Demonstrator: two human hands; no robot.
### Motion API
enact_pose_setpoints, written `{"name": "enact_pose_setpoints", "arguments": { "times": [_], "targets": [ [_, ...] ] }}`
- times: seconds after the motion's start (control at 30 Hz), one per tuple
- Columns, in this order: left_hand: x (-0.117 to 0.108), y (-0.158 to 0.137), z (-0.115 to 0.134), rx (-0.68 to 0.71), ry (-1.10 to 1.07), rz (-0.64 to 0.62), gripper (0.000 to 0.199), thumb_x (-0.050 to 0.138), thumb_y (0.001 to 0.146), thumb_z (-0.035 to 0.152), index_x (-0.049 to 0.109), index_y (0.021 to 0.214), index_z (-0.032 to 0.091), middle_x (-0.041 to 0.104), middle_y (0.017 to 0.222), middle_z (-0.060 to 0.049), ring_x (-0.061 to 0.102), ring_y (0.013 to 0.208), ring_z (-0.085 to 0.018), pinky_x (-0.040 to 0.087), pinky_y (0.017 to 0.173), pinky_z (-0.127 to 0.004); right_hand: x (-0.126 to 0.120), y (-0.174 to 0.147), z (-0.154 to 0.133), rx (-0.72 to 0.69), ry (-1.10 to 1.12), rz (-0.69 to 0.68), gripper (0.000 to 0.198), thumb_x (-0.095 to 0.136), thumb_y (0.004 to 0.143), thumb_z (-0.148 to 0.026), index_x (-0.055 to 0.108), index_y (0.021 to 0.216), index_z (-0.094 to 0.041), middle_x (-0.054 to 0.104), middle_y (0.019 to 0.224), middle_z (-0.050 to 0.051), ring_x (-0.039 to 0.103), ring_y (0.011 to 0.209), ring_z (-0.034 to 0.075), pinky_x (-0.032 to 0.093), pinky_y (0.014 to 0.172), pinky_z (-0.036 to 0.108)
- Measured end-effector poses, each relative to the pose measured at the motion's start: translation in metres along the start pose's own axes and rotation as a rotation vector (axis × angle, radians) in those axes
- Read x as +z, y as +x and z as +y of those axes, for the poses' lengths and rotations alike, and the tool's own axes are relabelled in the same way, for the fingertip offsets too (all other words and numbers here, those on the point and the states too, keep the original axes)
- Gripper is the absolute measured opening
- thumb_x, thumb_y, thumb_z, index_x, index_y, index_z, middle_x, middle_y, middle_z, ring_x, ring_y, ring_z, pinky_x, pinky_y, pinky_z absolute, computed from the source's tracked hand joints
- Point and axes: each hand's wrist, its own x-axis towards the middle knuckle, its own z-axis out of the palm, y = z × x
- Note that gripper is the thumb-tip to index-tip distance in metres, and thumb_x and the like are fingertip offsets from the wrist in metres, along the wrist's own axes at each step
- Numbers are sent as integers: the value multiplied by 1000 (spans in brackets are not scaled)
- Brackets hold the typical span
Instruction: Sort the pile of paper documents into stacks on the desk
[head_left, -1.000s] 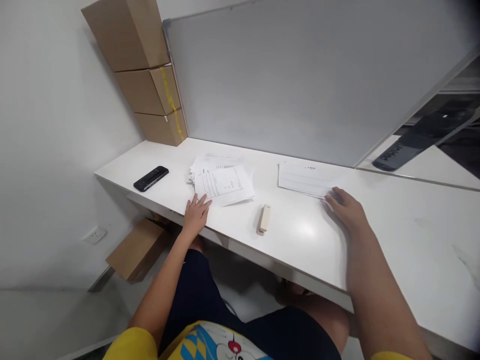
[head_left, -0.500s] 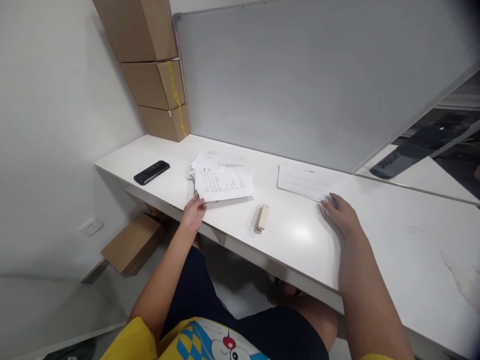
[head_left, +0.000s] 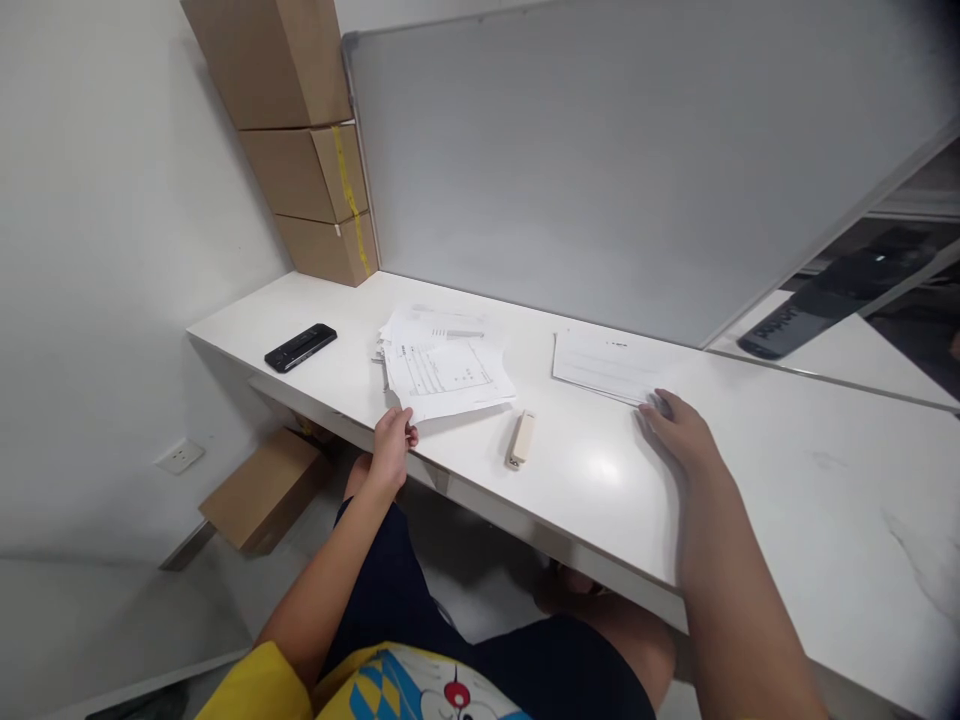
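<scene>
My left hand [head_left: 393, 443] pinches the near left corner of a printed sheet of paper [head_left: 450, 378] at the table's front edge. That sheet lies over a loose, untidy pile of papers [head_left: 427, 322]. To the right is a neater stack of papers [head_left: 611, 362]; my right hand [head_left: 679, 428] rests at its near right corner, fingers curled on the edge. Whether those fingers grip the stack or just touch it is hard to see, though thumb and fingers sit around the corner. Between my hands lies a cream stapler [head_left: 520, 440], touched by neither.
A black phone-like device [head_left: 301, 348] lies on the white table [head_left: 787, 520] at the left. Stacked cardboard boxes [head_left: 322, 170] stand in the back left corner. A whiteboard [head_left: 555, 160] leans behind the table. Another cardboard box [head_left: 262, 490] is on the floor.
My left hand has drawn the top sheet a little toward me, and its near edge has slid down and right. My right hand has stayed at the right stack.
</scene>
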Motion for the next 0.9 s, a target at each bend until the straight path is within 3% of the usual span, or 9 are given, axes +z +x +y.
{"name": "enact_pose_setpoints", "arguments": {
  "times": [0.1, 0.27, 0.43, 0.53, 0.67, 0.73, 0.9],
  "targets": [
    [-4, -6, -2, 75, 183, -29, 33, 70, 74, 28, 42, 57, 21, 39, 54, 5, 48, 51, -11, 34, 48, -21, -1, -1, -2, -4, -5, -5, 64, 53, 83, -50, 56, 135, -13, 57, 140, 18, 52, 131, 36, 37, 114, 50],
    [-9, -17, 7, 470, 812, -43, 25, 58, 82, 26, 44, 62, 23, 48, 67, 0, 50, 65, -18, 38, 61, -26, 2, 1, 2, -6, -5, 0, 61, 52, 82, -49, 59, 132, -15, 58, 140, 16, 52, 131, 35, 36, 114, 50],
    [-8, -17, 31, 505, 1077, -45, 27, 60, 82, 23, 43, 62, 24, 48, 62, -2, 51, 63, -22, 38, 64, -29, 5, 4, 5, -25, 10, 28, 56, 53, 79, -51, 62, 125, -20, 61, 137, 12, 54, 129, 34, 37, 113, 50],
    [-10, 1, 41, 476, 1010, 18, 26, 63, 81, 21, 44, 63, 24, 43, 57, 0, 57, 68, -25, 42, 68, -29, 5, 7, 7, -35, -14, 8, 55, 52, 79, -50, 63, 123, -19, 60, 138, 13, 52, 131, 34, 36, 114, 50],
    [-10, 35, 40, 206, 585, -5, 27, 72, 71, 16, 47, 62, 23, 44, 51, 3, 62, 66, -22, 47, 66, -28, 6, 7, 9, -44, -22, 19, 58, 52, 80, -49, 61, 128, -18, 59, 139, 13, 51, 132, 34, 36, 114, 50],
    [-7, 48, 37, 139, 469, -27, 25, 73, 71, 18, 50, 62, 22, 48, 52, 3, 61, 60, -19, 49, 63, -27, 6, 6, 9, -32, -24, 24, 64, 52, 80, -50, 56, 135, -16, 58, 140, 15, 52, 131, 34, 38, 112, 49],
    [-3, 59, 34, 238, 352, -10, 20, 70, 75, 27, 54, 66, 20, 54, 64, 2, 60, 66, -14, 55, 65, -25, 6, 7, 6, 0, -39, 22, 73, 52, 80, -51, 48, 143, -14, 56, 142, 16, 51, 132, 35, 39, 111, 49]
  ]
}}
